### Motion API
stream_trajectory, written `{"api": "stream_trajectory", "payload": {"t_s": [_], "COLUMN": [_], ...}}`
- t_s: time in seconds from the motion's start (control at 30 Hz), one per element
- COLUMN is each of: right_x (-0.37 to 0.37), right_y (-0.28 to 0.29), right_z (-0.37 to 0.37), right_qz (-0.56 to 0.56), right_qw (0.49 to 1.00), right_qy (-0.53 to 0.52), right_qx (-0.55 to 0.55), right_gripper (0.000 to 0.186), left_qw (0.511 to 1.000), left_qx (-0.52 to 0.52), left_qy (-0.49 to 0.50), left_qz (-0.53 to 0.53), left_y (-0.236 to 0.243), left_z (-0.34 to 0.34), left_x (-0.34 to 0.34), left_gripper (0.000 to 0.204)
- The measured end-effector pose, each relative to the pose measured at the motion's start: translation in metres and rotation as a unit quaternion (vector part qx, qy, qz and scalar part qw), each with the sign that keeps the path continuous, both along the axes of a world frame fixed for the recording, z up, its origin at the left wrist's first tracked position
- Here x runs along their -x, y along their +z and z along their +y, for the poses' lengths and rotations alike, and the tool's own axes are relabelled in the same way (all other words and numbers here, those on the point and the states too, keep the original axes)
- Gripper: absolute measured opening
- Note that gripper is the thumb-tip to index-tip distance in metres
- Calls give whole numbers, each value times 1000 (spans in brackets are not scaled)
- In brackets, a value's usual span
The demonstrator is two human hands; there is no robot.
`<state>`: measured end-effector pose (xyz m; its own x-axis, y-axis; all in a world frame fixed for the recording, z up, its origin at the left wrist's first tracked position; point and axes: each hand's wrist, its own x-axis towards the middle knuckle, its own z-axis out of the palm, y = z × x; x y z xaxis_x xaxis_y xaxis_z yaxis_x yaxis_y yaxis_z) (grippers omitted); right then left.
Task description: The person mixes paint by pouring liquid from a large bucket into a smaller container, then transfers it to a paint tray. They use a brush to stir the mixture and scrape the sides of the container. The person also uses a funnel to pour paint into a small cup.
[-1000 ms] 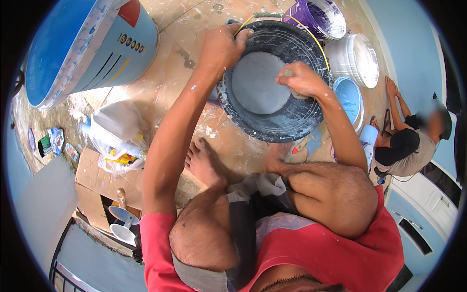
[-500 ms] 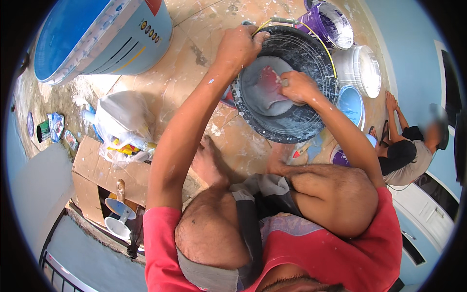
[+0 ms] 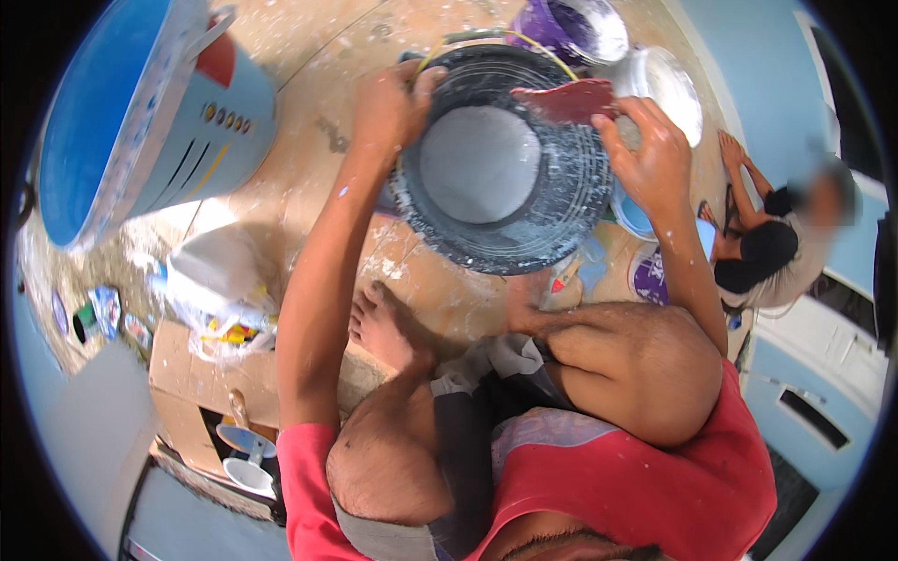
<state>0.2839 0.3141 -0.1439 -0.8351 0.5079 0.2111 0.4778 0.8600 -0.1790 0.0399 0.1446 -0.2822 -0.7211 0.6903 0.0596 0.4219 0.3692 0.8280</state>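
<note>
A black bucket [image 3: 561, 201] stands tilted in front of me, its inner wall smeared with pale paint. Whitish liquid paint [image 3: 482, 164] lies in its bottom. My left hand [image 3: 398, 107] is closed on the bucket's far-left rim, beside the yellow wire handle. Above the right part of the bucket, my right hand [image 3: 650, 154] pinches a thin, flat red scraper [image 3: 566, 99] between thumb and fingers. The scraper is clear of the paint, near the far-right rim.
A large blue-and-white bucket [image 3: 201, 140] stands at the far left. Purple [image 3: 547, 33] and white [image 3: 669, 93] paint pails stand behind on the right. A plastic bag [image 3: 220, 280] lies by a cardboard box [image 3: 178, 374] holding trowels [image 3: 248, 449]. Another person [image 3: 772, 243] sits at the right.
My right hand has lifted the red scraper out of the paint and moved it right, toward the rim. My left hand still grips the bucket. The view has shifted slightly.
</note>
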Motion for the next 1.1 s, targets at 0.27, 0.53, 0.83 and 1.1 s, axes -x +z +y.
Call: {"api": "stream_trajectory", "payload": {"t_s": [0.27,0.53,0.83,1.1], "right_x": [-81,-253,-362,-349], "right_y": [36,5,-177,-195], "right_z": [57,33,-83,-69], "right_qz": [229,416,194,-109], "right_qw": [873,651,550,790], "right_qy": [-209,-455,-570,-528], "right_qx": [377,442,579,292], "right_gripper": [27,37,47,67], "left_qw": [1000,999,998,998], "left_qx": [1,17,61,55], "left_qy": [-4,-10,7,-1], "left_qz": [-8,-31,-11,-42], "left_y": [-7,5,17,17], "left_z": [2,-5,2,8], "left_x": [4,0,-6,-14], "left_gripper": [51,47,48,44]}}
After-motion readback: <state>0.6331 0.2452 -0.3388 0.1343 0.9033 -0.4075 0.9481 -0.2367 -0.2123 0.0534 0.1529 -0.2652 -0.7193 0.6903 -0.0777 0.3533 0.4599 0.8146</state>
